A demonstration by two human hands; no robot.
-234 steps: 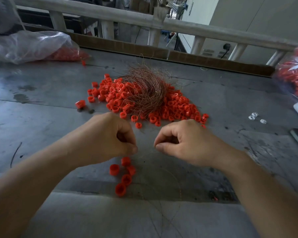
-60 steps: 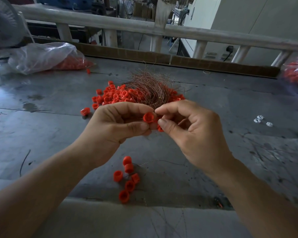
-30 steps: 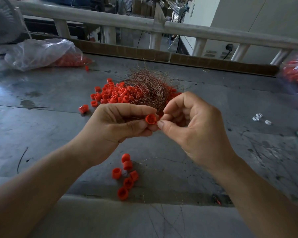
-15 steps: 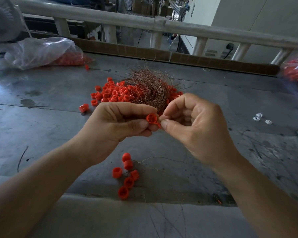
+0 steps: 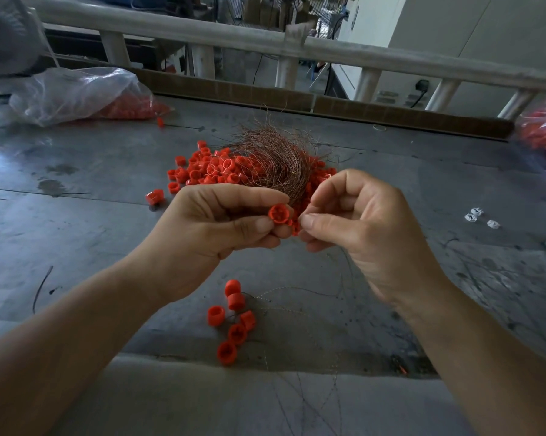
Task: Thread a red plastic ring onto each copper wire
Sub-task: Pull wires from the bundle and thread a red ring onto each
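My left hand (image 5: pixel 208 237) pinches a red plastic ring (image 5: pixel 278 214) between thumb and forefinger, its open end facing me. My right hand (image 5: pixel 360 228) sits right beside it, thumb and forefinger pinched together at the ring's edge on a thin copper wire (image 5: pixel 349 265) that trails down below the hand. Behind my hands lies a pile of red rings (image 5: pixel 215 168) with a tangled bundle of copper wires (image 5: pixel 275 155) on top. Several red rings on wires (image 5: pixel 234 322) lie on the grey table near the front edge.
A clear plastic bag of red rings (image 5: pixel 76 92) lies at the back left, another bag (image 5: pixel 545 130) at the right edge. Small white pieces (image 5: pixel 479 217) sit on the right. A wooden railing (image 5: pixel 297 48) runs behind the grey table (image 5: pixel 76 221).
Since a few seconds ago both hands rose from the table and came together with a ring in the left. In the last second they have barely moved.
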